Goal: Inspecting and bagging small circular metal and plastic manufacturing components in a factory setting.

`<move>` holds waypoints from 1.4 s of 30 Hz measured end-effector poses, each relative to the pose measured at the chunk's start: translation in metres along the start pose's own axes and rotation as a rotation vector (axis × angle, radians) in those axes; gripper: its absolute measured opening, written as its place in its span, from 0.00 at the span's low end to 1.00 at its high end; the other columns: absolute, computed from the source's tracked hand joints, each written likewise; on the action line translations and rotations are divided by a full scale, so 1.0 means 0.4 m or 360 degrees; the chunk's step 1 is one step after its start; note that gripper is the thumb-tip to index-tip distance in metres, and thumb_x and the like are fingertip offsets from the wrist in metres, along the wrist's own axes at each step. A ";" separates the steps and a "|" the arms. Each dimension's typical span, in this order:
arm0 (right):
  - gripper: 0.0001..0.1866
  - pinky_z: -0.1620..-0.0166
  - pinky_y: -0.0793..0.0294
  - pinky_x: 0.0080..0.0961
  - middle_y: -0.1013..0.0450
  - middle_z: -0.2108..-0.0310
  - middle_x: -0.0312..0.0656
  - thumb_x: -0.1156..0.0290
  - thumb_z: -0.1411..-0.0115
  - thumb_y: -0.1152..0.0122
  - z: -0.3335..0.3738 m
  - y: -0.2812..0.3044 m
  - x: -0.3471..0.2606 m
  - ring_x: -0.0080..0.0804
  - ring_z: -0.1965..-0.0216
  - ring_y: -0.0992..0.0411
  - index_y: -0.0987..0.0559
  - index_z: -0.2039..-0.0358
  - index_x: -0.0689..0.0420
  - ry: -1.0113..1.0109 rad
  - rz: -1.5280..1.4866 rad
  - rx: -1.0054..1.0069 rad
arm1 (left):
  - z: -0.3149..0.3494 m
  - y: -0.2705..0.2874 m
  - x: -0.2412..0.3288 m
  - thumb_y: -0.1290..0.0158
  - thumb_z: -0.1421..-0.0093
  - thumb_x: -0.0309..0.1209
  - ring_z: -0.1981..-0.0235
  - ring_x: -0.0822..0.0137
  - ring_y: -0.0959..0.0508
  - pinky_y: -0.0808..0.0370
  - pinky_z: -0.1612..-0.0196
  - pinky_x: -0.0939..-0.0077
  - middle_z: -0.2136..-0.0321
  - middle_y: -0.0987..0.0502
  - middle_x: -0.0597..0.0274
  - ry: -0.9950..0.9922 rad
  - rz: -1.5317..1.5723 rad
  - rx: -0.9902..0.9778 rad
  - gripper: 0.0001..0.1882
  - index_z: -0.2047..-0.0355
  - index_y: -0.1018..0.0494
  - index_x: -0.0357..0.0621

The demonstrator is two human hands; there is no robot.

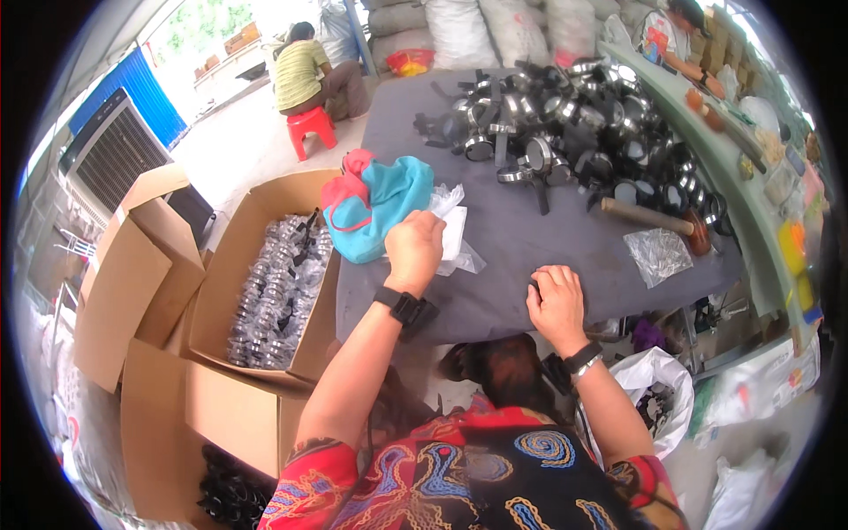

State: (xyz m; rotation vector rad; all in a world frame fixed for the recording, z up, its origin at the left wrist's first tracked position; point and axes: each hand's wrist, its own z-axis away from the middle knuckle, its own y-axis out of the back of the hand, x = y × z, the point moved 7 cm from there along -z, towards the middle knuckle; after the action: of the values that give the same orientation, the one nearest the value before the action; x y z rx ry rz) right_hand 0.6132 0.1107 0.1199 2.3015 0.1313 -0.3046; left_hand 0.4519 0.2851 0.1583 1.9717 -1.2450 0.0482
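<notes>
My left hand (415,249) is closed at the table's left side, its fingertips at a stack of thin clear plastic bags (452,231), with white showing under them. It seems to pinch the bag's edge. A turquoise and pink cloth bag (389,199) lies just beyond and left of it. My right hand (558,305) rests near the front edge of the grey-covered table (495,291), fingers curled inward. A small dark spot shows by its thumb; what it holds, if anything, is hidden. At the far right are heaped black-handled parts with round shiny metal ends (539,155).
A wooden-handled mallet (649,216) and a clear bag of small pieces (658,256) lie on the right. An open carton (322,309) of plastic-wrapped metal parts (274,296) stands left. A white sack (676,371) sits below right. Two other people (300,75) are farther off.
</notes>
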 end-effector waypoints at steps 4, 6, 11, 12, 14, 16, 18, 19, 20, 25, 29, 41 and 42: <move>0.08 0.55 0.35 0.36 0.30 0.66 0.41 0.74 0.53 0.41 -0.002 0.006 -0.002 0.40 0.60 0.32 0.26 0.70 0.59 -0.0007 -0.0022 0.0009 | 0.029 0.015 -0.003 0.41 0.50 0.22 0.82 0.74 0.30 0.34 0.78 0.77 0.85 0.30 0.68 0.0510 0.0772 -0.0052 0.10 0.82 0.32 0.40; 0.08 0.56 0.35 0.36 0.29 0.68 0.41 0.73 0.53 0.40 -0.002 0.007 0.001 0.41 0.61 0.32 0.25 0.71 0.59 -0.0043 -0.0091 -0.0001 | 0.051 0.008 -0.024 0.41 0.49 0.22 0.82 0.78 0.32 0.35 0.79 0.80 0.84 0.31 0.71 0.0658 0.1029 -0.0129 0.11 0.81 0.33 0.41; 0.10 0.63 0.31 0.33 0.28 0.71 0.40 0.67 0.48 0.38 -0.018 0.019 0.030 0.37 0.68 0.30 0.25 0.70 0.60 -0.0201 -0.0401 0.0162 | 0.114 0.007 0.023 0.40 0.49 0.21 0.81 0.82 0.35 0.37 0.79 0.88 0.79 0.30 0.73 0.0857 0.1669 -0.0354 0.12 0.78 0.34 0.45; 0.13 0.68 0.30 0.28 0.28 0.71 0.39 0.63 0.46 0.39 -0.025 -0.010 0.026 0.33 0.70 0.29 0.25 0.70 0.61 -0.0632 -0.1041 -0.0034 | 0.131 0.017 0.032 0.41 0.49 0.20 0.81 0.82 0.34 0.37 0.79 0.88 0.78 0.30 0.72 0.0806 0.1707 -0.0383 0.12 0.78 0.34 0.45; 0.18 0.77 0.29 0.18 0.27 0.71 0.35 0.56 0.42 0.41 -0.014 -0.058 -0.031 0.21 0.75 0.30 0.24 0.68 0.61 -0.1181 -0.2054 -0.0346 | 0.158 0.029 0.066 0.41 0.50 0.20 0.81 0.83 0.34 0.37 0.78 0.87 0.80 0.30 0.73 0.0744 0.1726 -0.0447 0.12 0.79 0.34 0.44; 0.16 0.75 0.28 0.19 0.27 0.72 0.35 0.57 0.42 0.41 -0.024 -0.079 -0.079 0.21 0.75 0.30 0.24 0.68 0.60 -0.1290 -0.2252 -0.0510 | 0.177 0.044 0.094 0.40 0.50 0.20 0.81 0.83 0.34 0.37 0.78 0.87 0.81 0.31 0.74 0.0538 0.1426 -0.0490 0.12 0.79 0.34 0.44; 0.10 0.71 0.24 0.21 0.26 0.71 0.37 0.64 0.40 0.42 -0.018 -0.111 -0.092 0.22 0.74 0.28 0.24 0.67 0.58 -0.1341 -0.2465 -0.0594 | 0.189 0.068 0.148 0.40 0.50 0.20 0.82 0.84 0.35 0.38 0.79 0.87 0.84 0.32 0.75 0.0232 0.1070 -0.0533 0.11 0.79 0.33 0.42; 0.10 0.71 0.24 0.21 0.26 0.71 0.37 0.64 0.40 0.42 -0.012 -0.122 -0.084 0.22 0.74 0.28 0.24 0.67 0.58 -0.1346 -0.2464 -0.0596 | 0.201 0.070 0.151 0.40 0.50 0.20 0.82 0.84 0.35 0.38 0.79 0.87 0.84 0.32 0.75 0.0236 0.1072 -0.0535 0.11 0.79 0.33 0.42; 0.08 0.70 0.24 0.22 0.26 0.71 0.37 0.67 0.40 0.43 -0.015 -0.117 -0.072 0.23 0.73 0.27 0.24 0.67 0.58 -0.1312 -0.2542 -0.0434 | 0.214 0.074 0.148 0.40 0.50 0.20 0.82 0.84 0.35 0.38 0.79 0.87 0.84 0.32 0.75 0.0277 0.1094 -0.0501 0.11 0.79 0.33 0.42; 0.06 0.59 0.24 0.27 0.25 0.64 0.38 0.74 0.39 0.47 -0.029 -0.085 -0.072 0.27 0.62 0.26 0.25 0.62 0.59 -0.1181 -0.2885 -0.0097 | 0.293 0.053 0.033 0.42 0.47 0.22 0.83 0.79 0.28 0.34 0.80 0.87 0.82 0.28 0.68 0.1137 0.1893 -0.0415 0.09 0.74 0.33 0.42; 0.07 0.56 0.25 0.27 0.26 0.62 0.35 0.73 0.38 0.47 -0.019 -0.093 -0.077 0.26 0.60 0.27 0.25 0.60 0.58 -0.1025 -0.2894 -0.0227 | 0.317 0.049 0.017 0.54 0.36 0.38 0.75 0.65 0.22 0.28 0.77 0.80 0.71 0.25 0.57 0.1514 0.2242 -0.0538 0.14 0.61 0.32 0.38; 0.08 0.55 0.25 0.28 0.26 0.61 0.40 0.75 0.41 0.45 -0.007 -0.085 -0.085 0.28 0.59 0.27 0.25 0.60 0.61 -0.0964 -0.2435 -0.0693 | 0.319 0.009 -0.014 0.52 0.38 0.27 0.73 0.68 0.22 0.24 0.69 0.75 0.73 0.22 0.58 0.1590 0.2348 -0.0632 0.08 0.63 0.27 0.35; 0.08 0.55 0.25 0.28 0.26 0.61 0.40 0.75 0.41 0.45 -0.008 -0.081 -0.081 0.28 0.59 0.27 0.25 0.60 0.61 -0.0969 -0.2426 -0.0694 | 0.319 0.007 -0.017 0.52 0.38 0.27 0.75 0.71 0.23 0.24 0.71 0.77 0.74 0.23 0.60 0.1569 0.2327 -0.0629 0.08 0.62 0.28 0.35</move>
State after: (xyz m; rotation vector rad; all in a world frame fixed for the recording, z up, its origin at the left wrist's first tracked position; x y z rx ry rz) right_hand 0.5763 0.1352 0.1073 1.1703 1.4437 -1.4917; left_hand 0.4007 0.2092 0.0690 0.2187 -1.4805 1.1957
